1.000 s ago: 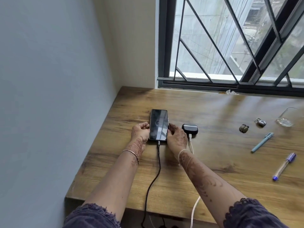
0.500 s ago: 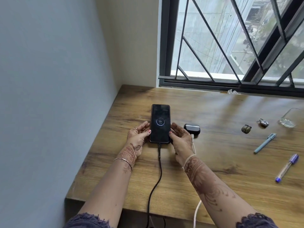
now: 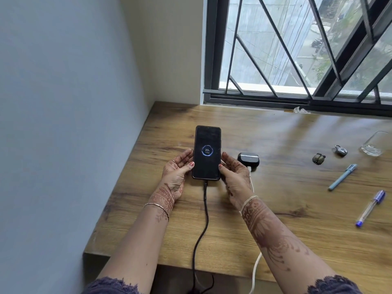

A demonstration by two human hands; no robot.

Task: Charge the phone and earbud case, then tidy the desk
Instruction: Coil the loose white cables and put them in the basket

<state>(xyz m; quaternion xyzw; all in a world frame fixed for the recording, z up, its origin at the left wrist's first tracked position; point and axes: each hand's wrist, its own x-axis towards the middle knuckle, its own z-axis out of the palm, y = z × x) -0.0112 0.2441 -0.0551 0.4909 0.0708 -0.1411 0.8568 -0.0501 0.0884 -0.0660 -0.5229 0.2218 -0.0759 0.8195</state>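
Phone lying flat near the table's left end, screen showing a charging ring.

The left hand and right hand are lying open on either side, fingers relaxed, thumbs just touching the phone's long edges. It is looking stiff, glassy and slippery, so those side edges are probably the place to take hold, with slack left in the black cable. Just right of the right hand, the earbud case is sitting closed with a white cable plugged in, its contents hidden. The glass at the far right is seeming empty.
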